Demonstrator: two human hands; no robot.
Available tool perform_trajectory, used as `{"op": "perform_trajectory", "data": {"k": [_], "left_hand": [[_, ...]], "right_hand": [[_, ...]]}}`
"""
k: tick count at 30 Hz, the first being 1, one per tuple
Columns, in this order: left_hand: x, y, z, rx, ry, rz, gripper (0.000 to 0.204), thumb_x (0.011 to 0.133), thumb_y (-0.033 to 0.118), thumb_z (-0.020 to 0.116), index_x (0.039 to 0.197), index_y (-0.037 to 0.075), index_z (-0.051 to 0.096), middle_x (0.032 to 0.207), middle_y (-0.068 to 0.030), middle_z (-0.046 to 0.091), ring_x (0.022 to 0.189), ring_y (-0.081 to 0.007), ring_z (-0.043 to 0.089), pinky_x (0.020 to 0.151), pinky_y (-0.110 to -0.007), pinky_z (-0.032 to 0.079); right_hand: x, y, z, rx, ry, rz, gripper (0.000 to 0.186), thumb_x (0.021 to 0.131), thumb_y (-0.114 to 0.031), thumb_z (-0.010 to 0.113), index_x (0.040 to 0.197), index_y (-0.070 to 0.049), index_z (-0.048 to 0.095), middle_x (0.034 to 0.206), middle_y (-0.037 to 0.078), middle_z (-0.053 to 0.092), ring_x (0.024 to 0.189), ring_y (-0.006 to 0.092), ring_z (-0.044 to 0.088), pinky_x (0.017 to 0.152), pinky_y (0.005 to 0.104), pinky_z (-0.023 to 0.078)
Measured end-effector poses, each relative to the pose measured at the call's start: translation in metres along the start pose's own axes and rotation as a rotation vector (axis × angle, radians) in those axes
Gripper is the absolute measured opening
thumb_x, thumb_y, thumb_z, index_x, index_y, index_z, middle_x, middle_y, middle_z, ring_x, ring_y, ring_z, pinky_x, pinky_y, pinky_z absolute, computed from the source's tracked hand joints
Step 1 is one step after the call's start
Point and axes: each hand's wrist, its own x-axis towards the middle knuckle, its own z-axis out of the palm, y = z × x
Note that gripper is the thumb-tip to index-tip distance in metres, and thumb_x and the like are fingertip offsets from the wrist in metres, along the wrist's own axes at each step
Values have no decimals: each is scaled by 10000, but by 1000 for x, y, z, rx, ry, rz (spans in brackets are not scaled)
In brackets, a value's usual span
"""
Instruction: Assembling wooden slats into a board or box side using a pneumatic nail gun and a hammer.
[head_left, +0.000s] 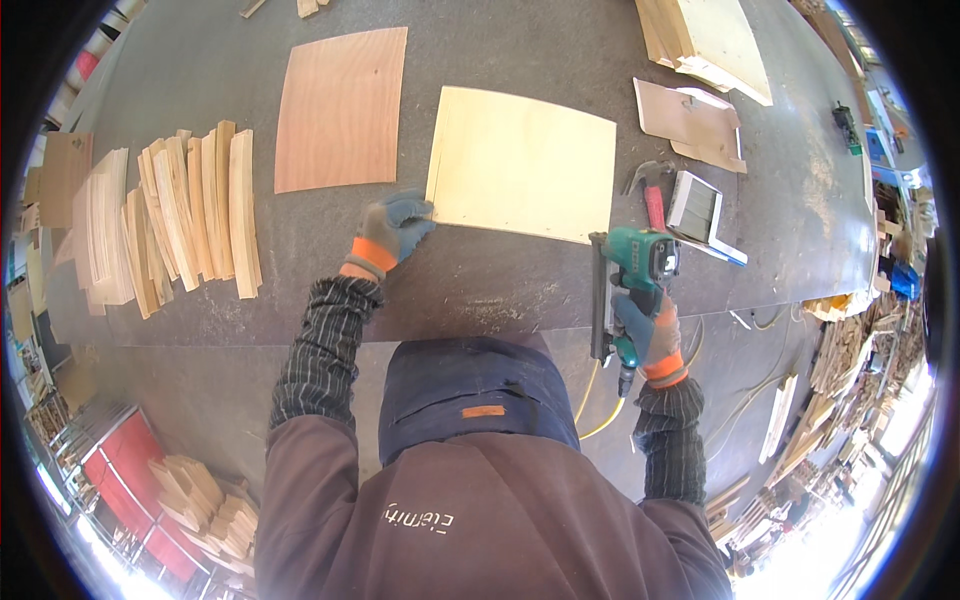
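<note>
My gloved left hand (398, 230) pinches the lower left corner of a pale yellow board (520, 160) lying on the dark worktable (500, 280). My gloved right hand (645, 330) grips a teal-and-black nail gun (640, 255) with a yellow hose (605, 420) hanging from its base. The gun is upright at the table's near edge, just beside the board's lower right corner. Right of the board lie a red-handled hammer (652, 205) and an open container with nail strips (698, 210). A reddish plywood sheet (340, 110) lies at the upper left of the pale board.
Several wooden strips (195, 210) lie in rows on the left. Stacked boards (700, 40) and a torn brown sheet (685, 125) are at the back right, with a dark tool (847, 125) near the right edge. Below are a red rack (130, 480), hoses and scrap wood (840, 360).
</note>
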Motion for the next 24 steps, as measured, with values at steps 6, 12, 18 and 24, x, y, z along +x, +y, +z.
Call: {"op": "perform_trajectory", "data": {"k": [6, 12, 18, 24], "left_hand": [[-47, 17, -10, -27, 55, -97, 275, 756, 30, 908, 1006, 5, 795, 1154, -179, 784, 943, -272, 795, 819, -337, 651], [-81, 14, -7, -69, 151, -150, 280, 776, 6, 866, 1037, 8, 764, 1195, -169, 768, 952, -264, 783, 823, -330, 639], [-83, 21, -17, -86, 49, -244, 303, 824, 4, 828, 1117, 18, 751, 1216, -134, 770, 972, -222, 768, 819, -329, 625], [-79, 27, -40, -142, 155, -381, 334, 884, 79, 789, 1211, 36, 737, 1199, -145, 764, 895, -189, 729, 774, -315, 590]], "right_hand": [[-22, -3, -12, 150, 81, 64, 264, 966, -139, 738, 1207, -35, 707, 790, -27, 615, 658, 74, 562, 573, 266, 467], [15, 46, -18, 73, 192, 6, 239, 946, -155, 755, 1150, -48, 691, 821, 26, 671, 679, 119, 615, 605, 303, 501], [62, 83, 8, -956, 499, -137, 345, 933, -298, 732, 1199, -80, 697, 931, 113, 770, 821, 321, 741, 765, 420, 588], [66, 88, -4, -1020, 452, -494, 540, 964, -384, 692, 1382, -47, 631, 1194, 201, 733, 1111, 394, 694, 966, 466, 556]]}}
